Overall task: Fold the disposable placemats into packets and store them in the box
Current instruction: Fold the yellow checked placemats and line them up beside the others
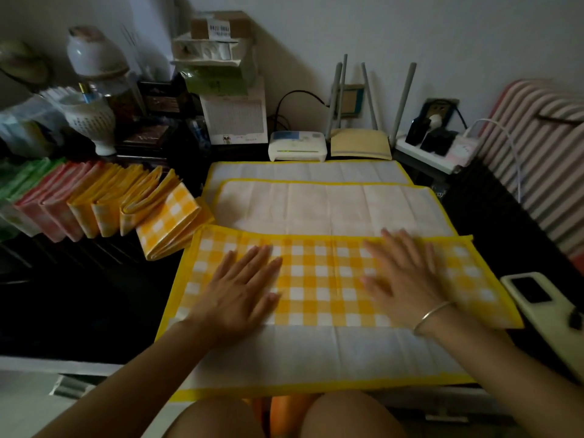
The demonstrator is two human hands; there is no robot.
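Left grip [240,289], right grip [407,276] both flat, palms down, arms extended.

Three yellow-edged placemats lie overlapped: the checked placemat [319,279] nearest, a second [331,207] and a third [309,170] behind it. Two hands rest flat on the checked placemat, the left hand [243,289] and the right hand [407,279], whose wrist wears one bracelet [433,314]. Left of the checked placemat are at least four yellow packets [167,226] and at least two pink packets [53,203]; the green ones are too dim to count. Right of it is one phone [550,314].
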